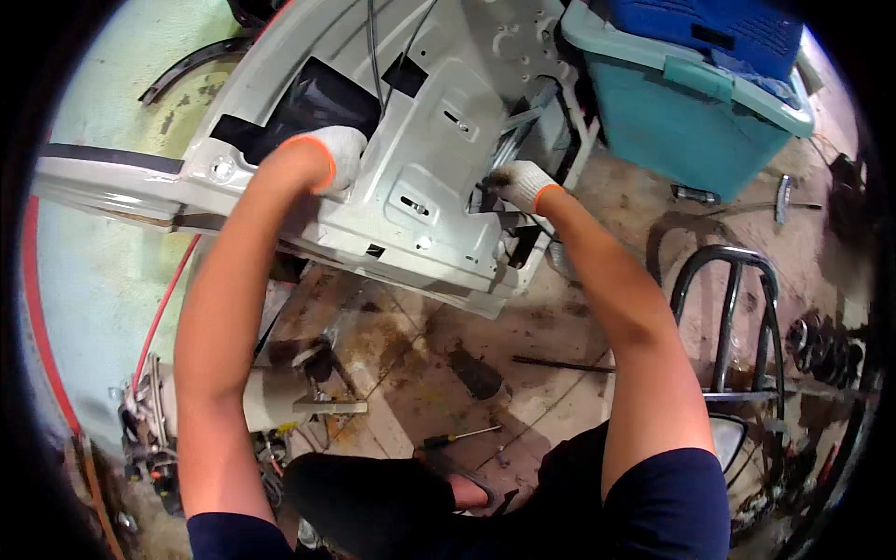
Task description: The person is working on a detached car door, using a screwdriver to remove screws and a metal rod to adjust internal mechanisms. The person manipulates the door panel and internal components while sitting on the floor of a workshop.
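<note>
A pale grey car door lies tilted across the top middle, with cut-out openings, slots and cables. My left hand, in a white knit glove with an orange cuff, is curled on the panel beside a large dark opening. My right hand, gloved alike, is closed at the right-hand opening, by metal window mechanism rails. What its fingers hold is dark and too small to make out.
A turquoise lidded bin stands top right. A black tubular frame and coil springs are at right. A screwdriver lies on the stained floor near my foot. Mixed parts pile lower left beside the wall.
</note>
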A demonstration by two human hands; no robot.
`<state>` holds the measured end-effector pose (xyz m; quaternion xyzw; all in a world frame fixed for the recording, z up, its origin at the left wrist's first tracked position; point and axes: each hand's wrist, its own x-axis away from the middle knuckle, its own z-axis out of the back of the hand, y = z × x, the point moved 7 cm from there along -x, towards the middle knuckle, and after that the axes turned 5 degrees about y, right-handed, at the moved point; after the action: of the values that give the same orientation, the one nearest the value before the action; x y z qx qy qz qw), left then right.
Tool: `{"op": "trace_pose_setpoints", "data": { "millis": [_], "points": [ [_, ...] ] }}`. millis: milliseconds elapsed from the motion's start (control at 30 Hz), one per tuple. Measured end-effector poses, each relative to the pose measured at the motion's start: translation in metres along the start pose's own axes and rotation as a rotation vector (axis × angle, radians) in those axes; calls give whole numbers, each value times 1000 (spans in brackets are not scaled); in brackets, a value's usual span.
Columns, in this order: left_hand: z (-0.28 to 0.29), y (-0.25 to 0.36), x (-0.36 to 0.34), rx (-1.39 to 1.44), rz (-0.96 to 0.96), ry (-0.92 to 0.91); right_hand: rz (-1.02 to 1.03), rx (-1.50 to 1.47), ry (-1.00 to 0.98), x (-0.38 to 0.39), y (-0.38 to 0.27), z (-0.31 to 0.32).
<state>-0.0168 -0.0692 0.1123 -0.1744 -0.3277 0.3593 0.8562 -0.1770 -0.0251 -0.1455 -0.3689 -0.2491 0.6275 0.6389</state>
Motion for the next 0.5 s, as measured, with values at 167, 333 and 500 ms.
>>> {"op": "trace_pose_setpoints", "data": {
  "millis": [167, 333, 500],
  "points": [
    [-43, -13, -26, 423, -237, -506, 108, 296, -86, -6, -8, -17],
    [-66, -25, -62, -325, -588, -612, 118, 175, -142, -17, 8, -22],
    [-55, -15, -34, -422, -506, -497, -20, 14, -160, -8, -1, -24]
  ]
}}
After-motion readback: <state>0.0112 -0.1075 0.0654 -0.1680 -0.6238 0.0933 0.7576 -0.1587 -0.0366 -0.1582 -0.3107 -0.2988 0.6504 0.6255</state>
